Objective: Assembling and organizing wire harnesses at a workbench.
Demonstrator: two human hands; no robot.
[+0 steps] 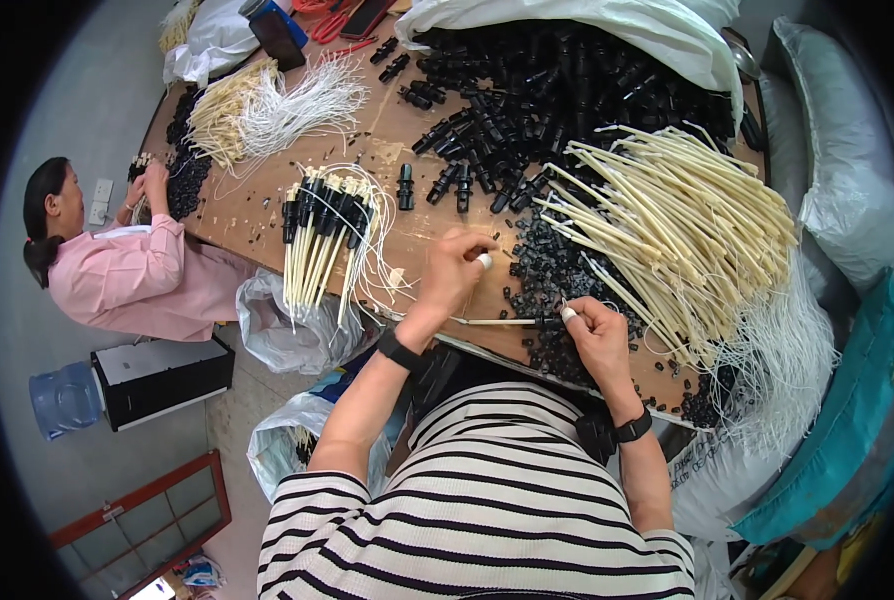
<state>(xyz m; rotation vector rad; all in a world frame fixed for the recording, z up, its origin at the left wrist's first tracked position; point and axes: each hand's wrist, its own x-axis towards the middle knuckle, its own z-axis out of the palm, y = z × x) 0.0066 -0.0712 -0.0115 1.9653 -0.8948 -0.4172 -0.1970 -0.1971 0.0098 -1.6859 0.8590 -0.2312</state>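
The left hand (pixel 454 270) hangs over the table's near edge, its fingers curled and the index fingertip close to the white-wrapped thumb; whether anything thin is caught between them, I cannot tell. The right hand (pixel 601 340) is beside a scatter of small black pieces (pixel 539 262), its thumb, also wrapped in white, drawn up near the index finger; what they might pinch is too small to make out. Between the hands, a single cream rod (pixel 502 322) lies along the table (pixel 397 250) edge, its dark end just beside the right thumb. A large pile of cream rods (pixel 682 235) lies beyond the right hand, and a bundle of black-topped rods (pixel 324 235) lies left of the left hand.
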